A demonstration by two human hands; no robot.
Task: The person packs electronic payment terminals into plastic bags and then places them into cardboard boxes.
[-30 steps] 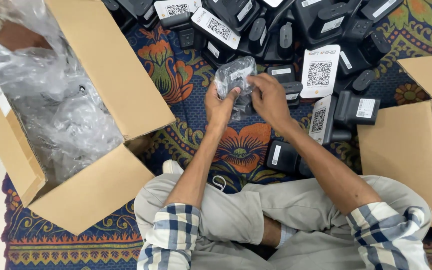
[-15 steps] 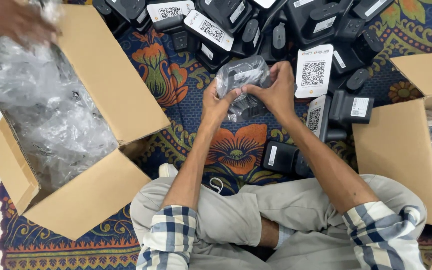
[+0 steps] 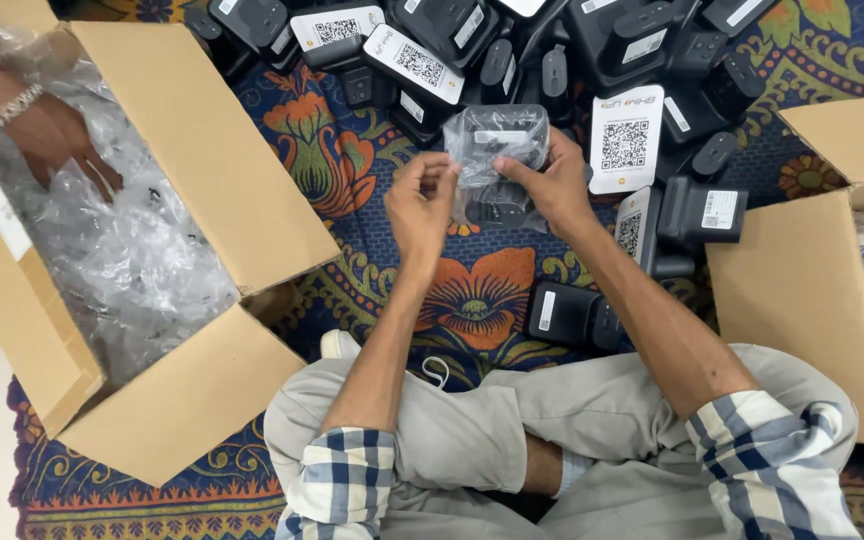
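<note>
Plastic-bagged black device (image 3: 497,150) (seemingly) | left hand (image 3: 420,205), right hand (image 3: 552,185) pinching it

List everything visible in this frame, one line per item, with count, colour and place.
bagged device: one, black in a clear plastic bag, held in both hands, centre.
black devices: many, too many to count, heaped on the cloth from top centre to right; some carry white code cards.
left cardboard box: one, brown, open, holds clear plastic bags.
right cardboard box: one, brown, partly cut off.
patterned cloth: one, blue and orange floral, underneath.
co-worker's hand: one, with a bracelet, in the left box.
left hand: fingers pinch the bag.
right hand: grips the bag.
</note>
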